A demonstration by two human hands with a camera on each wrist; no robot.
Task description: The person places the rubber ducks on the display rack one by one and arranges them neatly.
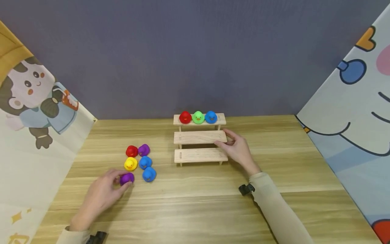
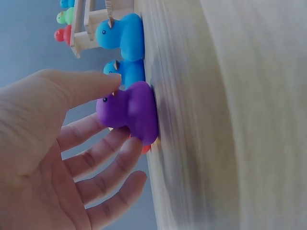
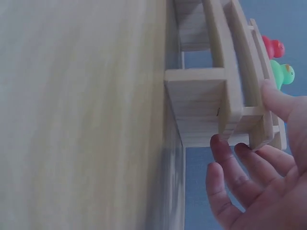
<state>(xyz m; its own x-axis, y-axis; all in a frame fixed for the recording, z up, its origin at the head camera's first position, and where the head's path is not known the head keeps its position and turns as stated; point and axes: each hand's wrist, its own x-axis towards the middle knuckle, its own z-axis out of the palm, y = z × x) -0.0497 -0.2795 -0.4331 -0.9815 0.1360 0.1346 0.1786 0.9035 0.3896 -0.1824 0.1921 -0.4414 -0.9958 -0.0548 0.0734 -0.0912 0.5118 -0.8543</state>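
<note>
A purple rubber duck (image 1: 126, 178) stands on the table between the thumb and fingers of my left hand (image 1: 105, 191). In the left wrist view, that thumb lies by the duck's head and the fingertips reach its far side. My right hand (image 1: 239, 150) grips the right end of the middle shelf of a three-tier wooden stand (image 1: 200, 137). The right wrist view shows the thumb on the shelf's top and fingers at its end. Red (image 1: 185, 117), green (image 1: 198, 117) and blue (image 1: 211, 117) ducks sit in a row on the top tier; the lower two tiers are bare.
Beyond my left hand, a red duck (image 1: 132, 151), a yellow duck (image 1: 130, 164), a second purple duck (image 1: 144, 150) and two blue ducks (image 1: 145, 162) are grouped on the wooden table (image 1: 195, 210). A grey wall (image 1: 195, 57) rises behind the stand; cartoon-printed panels flank both sides.
</note>
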